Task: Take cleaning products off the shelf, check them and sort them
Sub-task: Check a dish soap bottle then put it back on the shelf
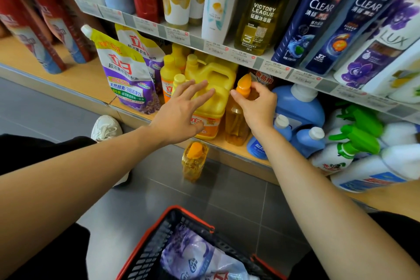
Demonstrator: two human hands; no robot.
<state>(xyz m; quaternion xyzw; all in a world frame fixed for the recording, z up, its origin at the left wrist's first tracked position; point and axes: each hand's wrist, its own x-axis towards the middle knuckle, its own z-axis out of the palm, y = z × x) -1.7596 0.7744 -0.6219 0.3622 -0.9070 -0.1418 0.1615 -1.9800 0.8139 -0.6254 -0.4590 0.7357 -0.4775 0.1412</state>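
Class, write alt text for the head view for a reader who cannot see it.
The right hand grips the top of an orange-capped amber bottle on the shelf; the left hand reaches, fingers spread, to the yellow jug beside it. A similar bottle stands on the floor, near a red basket holding a purple pouch.
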